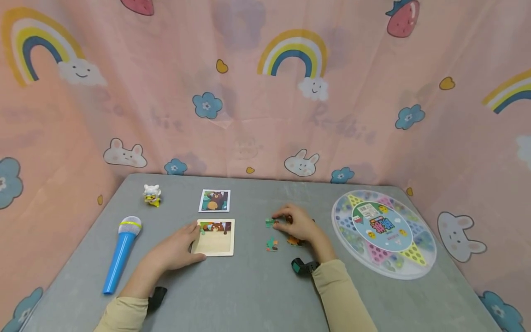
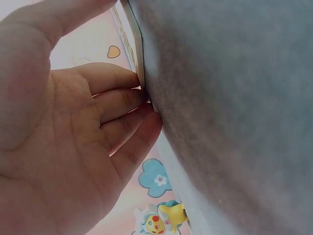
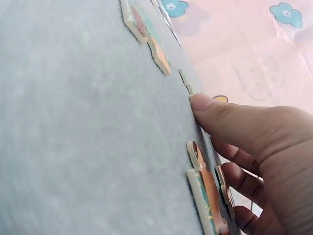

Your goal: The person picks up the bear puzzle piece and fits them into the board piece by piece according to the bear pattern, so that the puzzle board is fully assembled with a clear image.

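A wooden puzzle tray point(image 1: 220, 244) lies on the table, its top strip filled with bear-picture pieces. My left hand point(image 1: 179, 244) rests against the tray's left side, thumb by the lower corner and extended fingers along the edge, as the tray edge point(image 2: 139, 54) in the left wrist view shows. My right hand point(image 1: 299, 223) pinches a small green puzzle piece point(image 1: 269, 222) between thumb and index finger, close over the table. Below it lies a green-and-orange piece point(image 1: 271, 244). An orange piece point(image 1: 293, 241) is partly hidden by the right hand.
A bear picture card point(image 1: 214, 201) lies behind the tray. At the left are a blue toy microphone point(image 1: 120, 258) and a small figurine point(image 1: 152, 195). A round star-patterned game board point(image 1: 383, 233) covers the table's right side. A pink printed curtain point(image 1: 249, 138) hangs behind.
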Motion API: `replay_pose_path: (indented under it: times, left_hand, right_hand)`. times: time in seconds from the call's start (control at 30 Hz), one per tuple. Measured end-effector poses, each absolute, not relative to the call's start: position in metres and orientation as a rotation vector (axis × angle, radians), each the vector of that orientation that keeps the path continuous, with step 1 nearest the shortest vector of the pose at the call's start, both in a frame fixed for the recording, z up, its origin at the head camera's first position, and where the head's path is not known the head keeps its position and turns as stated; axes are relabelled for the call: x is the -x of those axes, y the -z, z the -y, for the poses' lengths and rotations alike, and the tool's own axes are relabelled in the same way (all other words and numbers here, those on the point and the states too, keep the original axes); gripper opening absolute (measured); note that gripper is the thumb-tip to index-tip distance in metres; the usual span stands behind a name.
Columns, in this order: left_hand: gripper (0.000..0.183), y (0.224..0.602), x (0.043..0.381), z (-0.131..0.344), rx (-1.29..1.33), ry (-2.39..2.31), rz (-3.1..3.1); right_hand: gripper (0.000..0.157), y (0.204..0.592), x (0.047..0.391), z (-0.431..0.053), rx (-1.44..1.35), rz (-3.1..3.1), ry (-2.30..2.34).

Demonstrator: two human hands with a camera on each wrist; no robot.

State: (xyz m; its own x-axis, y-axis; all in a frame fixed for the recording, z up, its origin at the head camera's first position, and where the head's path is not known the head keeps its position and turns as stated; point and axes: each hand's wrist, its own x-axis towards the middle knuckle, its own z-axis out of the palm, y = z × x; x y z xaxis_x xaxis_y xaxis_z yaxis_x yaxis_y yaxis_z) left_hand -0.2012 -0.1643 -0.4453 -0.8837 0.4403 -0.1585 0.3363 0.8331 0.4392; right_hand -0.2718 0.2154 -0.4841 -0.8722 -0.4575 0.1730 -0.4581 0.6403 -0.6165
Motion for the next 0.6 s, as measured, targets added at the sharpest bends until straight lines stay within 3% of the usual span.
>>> replay_pose_path:
  times: [0.6]
  left_hand:
    - [0.089,0.4463,0.2040,0.1665,-0.594,-0.596,-2.759]
  right_hand:
    - [0.023,0.4781,0.2683,-0.2122,-0.774,2.904,-0.935]
